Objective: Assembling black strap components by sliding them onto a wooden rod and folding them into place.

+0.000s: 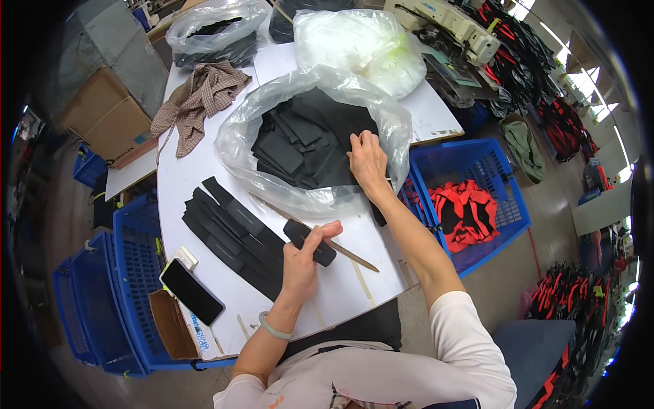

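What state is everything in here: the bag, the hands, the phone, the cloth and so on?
Clear plastic bag: open, mouth spread wide
Black pieces: loosely heaped inside it
Right hand: fingers curled at the heap; grip unclear
Left hand: closed on a dark piece
Black strips: laid out, overlapping
Phone: face up, screen dark
Checked cloth: crumpled
Blue basket: open, holding red-and-black pieces

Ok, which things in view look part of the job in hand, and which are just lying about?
Apparently in the job:
black piece in the left hand
loose black pieces at the right hand
clear plastic bag around them
black strips on the table

Probably just lying about:
phone
checked cloth
pointed stick, though its use is unclear
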{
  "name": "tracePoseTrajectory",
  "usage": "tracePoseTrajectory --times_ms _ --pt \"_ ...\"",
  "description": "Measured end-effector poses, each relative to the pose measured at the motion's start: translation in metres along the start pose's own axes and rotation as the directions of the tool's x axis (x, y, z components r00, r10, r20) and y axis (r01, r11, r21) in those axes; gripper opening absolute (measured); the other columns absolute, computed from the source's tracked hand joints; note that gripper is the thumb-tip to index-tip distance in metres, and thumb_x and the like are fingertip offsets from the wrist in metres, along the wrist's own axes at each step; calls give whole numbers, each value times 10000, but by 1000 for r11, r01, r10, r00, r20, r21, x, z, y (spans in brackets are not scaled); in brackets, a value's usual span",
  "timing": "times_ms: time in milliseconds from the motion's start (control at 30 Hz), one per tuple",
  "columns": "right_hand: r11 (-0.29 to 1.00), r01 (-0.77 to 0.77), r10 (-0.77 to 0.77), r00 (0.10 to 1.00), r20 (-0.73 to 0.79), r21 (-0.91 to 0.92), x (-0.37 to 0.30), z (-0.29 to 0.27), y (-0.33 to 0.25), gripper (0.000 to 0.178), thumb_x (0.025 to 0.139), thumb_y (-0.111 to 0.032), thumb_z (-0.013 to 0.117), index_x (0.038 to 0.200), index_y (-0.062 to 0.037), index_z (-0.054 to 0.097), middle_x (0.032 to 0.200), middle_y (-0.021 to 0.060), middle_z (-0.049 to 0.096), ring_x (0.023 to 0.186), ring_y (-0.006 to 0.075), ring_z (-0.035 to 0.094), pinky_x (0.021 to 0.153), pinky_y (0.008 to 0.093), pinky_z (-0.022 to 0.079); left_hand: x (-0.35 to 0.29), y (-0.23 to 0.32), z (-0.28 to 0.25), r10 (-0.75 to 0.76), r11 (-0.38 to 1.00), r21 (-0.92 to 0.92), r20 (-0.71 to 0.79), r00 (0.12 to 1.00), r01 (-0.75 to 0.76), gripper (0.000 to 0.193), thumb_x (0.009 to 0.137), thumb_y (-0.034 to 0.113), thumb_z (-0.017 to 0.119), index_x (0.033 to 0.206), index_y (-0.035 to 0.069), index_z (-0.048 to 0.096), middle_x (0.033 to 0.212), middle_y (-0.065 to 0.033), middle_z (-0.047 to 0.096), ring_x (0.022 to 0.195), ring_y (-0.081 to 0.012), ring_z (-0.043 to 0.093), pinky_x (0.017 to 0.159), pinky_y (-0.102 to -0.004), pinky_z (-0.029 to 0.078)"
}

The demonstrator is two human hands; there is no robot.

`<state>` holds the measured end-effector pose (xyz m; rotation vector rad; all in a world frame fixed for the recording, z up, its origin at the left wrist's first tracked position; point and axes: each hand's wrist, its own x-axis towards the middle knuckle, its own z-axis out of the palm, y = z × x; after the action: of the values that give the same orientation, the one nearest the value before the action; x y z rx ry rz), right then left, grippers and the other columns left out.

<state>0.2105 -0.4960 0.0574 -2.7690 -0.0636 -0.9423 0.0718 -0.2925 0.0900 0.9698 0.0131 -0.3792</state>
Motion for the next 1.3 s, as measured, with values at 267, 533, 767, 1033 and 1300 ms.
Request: tracePoseTrajectory --times_ms 267,533,767,1033,1300 --pt "990 82 -90 994 -61 -115 3 15 -6 262 688 -1 585 946 -19 548 853 103 480 805 263 529 638 345 454 18 -18 -4 -61 998 3 -41 997 61 344 933 214 504 1025 -97 619 1061 -195 630 1008 -238 604 949 -337 416" --pt "985 154 -146 984 -102 76 1 15 -2 172 684 -26 646 851 -53 614 769 66 525 743 248 527 638 346 446 27 -34 -4 -82 996 -29 -80 993 80 336 930 213 504 1009 -91 625 1061 -177 635 1013 -218 599 943 -320 413" --pt "110 -434 329 865 380 894 19 -24 23 145 751 -20 709 891 -23 671 796 -20 620 737 61 564 701 204 444 118 -34 13 166 935 -317 0 986 -157 421 967 222 446 1288 -46 403 1298 -182 468 1200 -281 473 983 -371 395" --pt "-244 -278 290 893 343 929 37 -54 36 152 783 24 649 928 -10 620 863 16 601 816 101 571 789 211 434 173 -82 49 -62 989 -127 105 993 75 460 960 287 454 1248 -69 411 1236 -206 515 1129 -251 525 960 -335 421" --pt "520 -359 211 933 291 775 47 -211 -20 122 785 -50 670 888 5 637 753 -8 600 654 38 533 607 183 431 126 -49 39 134 974 -198 100 986 -112 339 950 202 468 1150 -72 486 873 -154 643 794 -231 627 803 -343 476"
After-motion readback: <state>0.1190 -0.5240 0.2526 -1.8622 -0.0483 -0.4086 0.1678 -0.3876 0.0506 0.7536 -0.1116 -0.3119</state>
